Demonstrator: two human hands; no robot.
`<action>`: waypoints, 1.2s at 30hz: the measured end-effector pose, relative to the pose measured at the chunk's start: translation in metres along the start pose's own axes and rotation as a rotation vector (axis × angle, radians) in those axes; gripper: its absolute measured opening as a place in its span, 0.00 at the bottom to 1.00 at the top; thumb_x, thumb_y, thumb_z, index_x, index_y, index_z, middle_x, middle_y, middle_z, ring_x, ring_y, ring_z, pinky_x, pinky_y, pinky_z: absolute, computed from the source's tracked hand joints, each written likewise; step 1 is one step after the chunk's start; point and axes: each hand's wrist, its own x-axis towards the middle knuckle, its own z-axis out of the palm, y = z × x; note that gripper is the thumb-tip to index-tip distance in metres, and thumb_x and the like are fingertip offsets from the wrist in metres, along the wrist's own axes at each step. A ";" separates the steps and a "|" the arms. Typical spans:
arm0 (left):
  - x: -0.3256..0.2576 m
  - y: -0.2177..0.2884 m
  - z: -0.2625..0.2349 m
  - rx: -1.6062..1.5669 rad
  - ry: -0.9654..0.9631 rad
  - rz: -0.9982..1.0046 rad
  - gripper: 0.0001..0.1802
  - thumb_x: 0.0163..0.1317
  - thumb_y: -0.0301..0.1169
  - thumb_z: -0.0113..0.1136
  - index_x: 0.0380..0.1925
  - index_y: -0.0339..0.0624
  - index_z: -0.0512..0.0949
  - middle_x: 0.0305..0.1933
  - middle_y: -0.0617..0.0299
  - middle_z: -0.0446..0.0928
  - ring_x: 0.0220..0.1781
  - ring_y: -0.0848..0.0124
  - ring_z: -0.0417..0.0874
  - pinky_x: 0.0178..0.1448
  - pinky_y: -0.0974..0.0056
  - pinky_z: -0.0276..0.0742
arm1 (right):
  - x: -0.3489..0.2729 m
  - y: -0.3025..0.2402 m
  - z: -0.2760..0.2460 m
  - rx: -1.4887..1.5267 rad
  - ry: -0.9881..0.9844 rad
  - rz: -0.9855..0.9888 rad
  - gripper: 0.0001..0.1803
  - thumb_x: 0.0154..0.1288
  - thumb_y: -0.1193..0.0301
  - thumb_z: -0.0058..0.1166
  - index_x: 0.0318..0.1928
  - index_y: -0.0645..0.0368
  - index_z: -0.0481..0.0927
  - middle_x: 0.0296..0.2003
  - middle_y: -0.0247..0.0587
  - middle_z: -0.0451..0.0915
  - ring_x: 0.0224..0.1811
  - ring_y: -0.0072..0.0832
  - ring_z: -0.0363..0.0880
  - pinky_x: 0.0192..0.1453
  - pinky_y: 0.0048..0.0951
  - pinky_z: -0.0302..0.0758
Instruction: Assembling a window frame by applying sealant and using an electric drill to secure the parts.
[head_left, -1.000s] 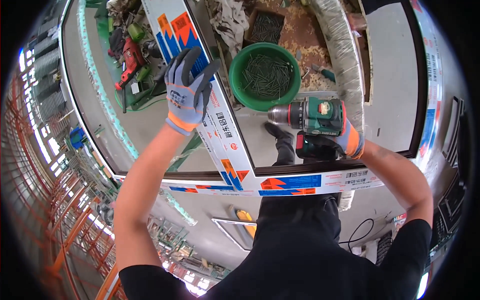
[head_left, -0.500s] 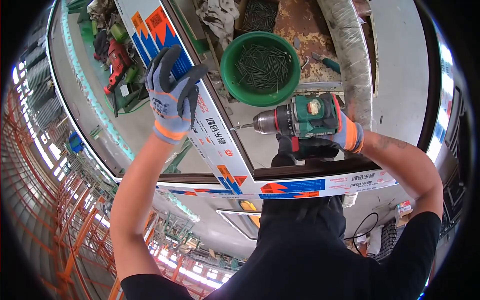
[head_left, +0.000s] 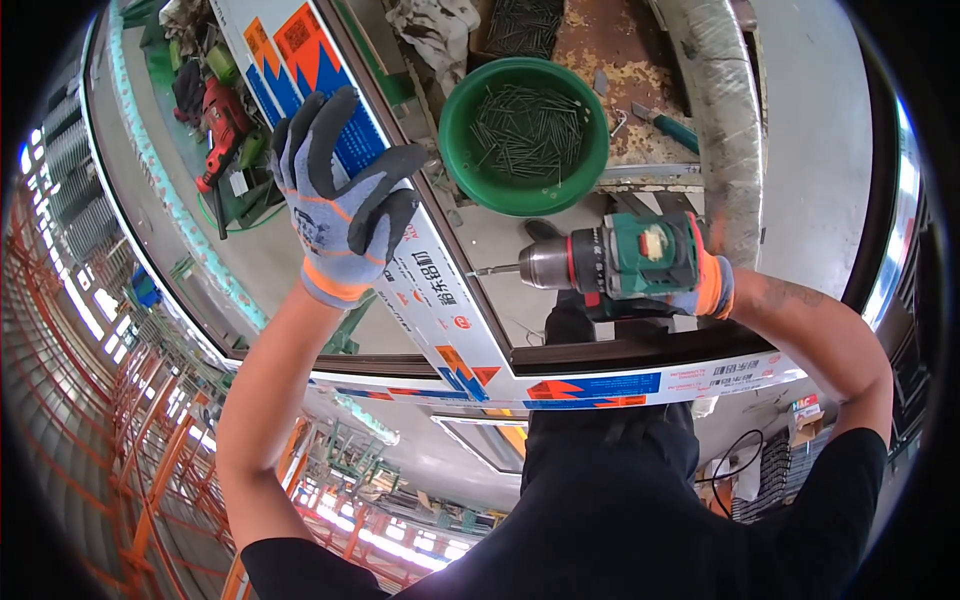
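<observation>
My left hand (head_left: 338,215), in a grey glove with dark fingertips and an orange cuff, lies on a film-wrapped metal frame bar (head_left: 440,290). Its fingers are stretched out, with the thumb apart. From the right, my gloved right hand (head_left: 708,288) grips a green and black cordless drill (head_left: 650,255). The drill lies level, its thin bit pointing left at the bar's dark inner edge. Whether the bit's tip touches the bar I cannot tell. Most of my right fingers are hidden behind the drill body.
Beyond the drill stands a green bowl (head_left: 525,135) of screws, beside a box of screws (head_left: 523,28) and a green-handled knife (head_left: 672,130). A wrapped beam (head_left: 722,120) runs along the right. At the far left lies a red power tool (head_left: 225,130). The frame's near bar (head_left: 600,387) crosses before my body.
The drill has shifted slightly right, and more of its bit shows. My left hand's fingers are spread a little wider on the bar. The whole view has moved slightly.
</observation>
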 end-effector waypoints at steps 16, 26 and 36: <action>0.000 -0.002 0.000 -0.058 -0.017 0.004 0.18 0.36 0.36 0.64 0.34 0.63 0.84 0.65 0.54 0.67 0.67 0.50 0.64 0.70 0.43 0.52 | 0.001 0.003 -0.001 0.250 -0.143 0.235 0.22 0.54 0.71 0.66 0.50 0.59 0.78 0.43 0.43 0.80 0.40 0.42 0.81 0.46 0.34 0.80; -0.004 -0.003 -0.006 -0.037 -0.139 0.017 0.11 0.51 0.41 0.56 0.34 0.58 0.81 0.55 0.69 0.78 0.66 0.51 0.66 0.71 0.42 0.47 | -0.007 0.008 0.020 0.313 -0.165 0.408 0.25 0.55 0.69 0.65 0.54 0.58 0.77 0.46 0.43 0.81 0.41 0.40 0.81 0.44 0.36 0.78; -0.002 -0.004 -0.007 -0.030 -0.152 0.109 0.11 0.49 0.43 0.56 0.32 0.59 0.82 0.47 0.73 0.81 0.66 0.56 0.67 0.69 0.43 0.49 | -0.002 0.017 0.016 0.179 -0.182 0.233 0.21 0.53 0.68 0.66 0.49 0.57 0.79 0.44 0.42 0.80 0.41 0.40 0.80 0.43 0.37 0.77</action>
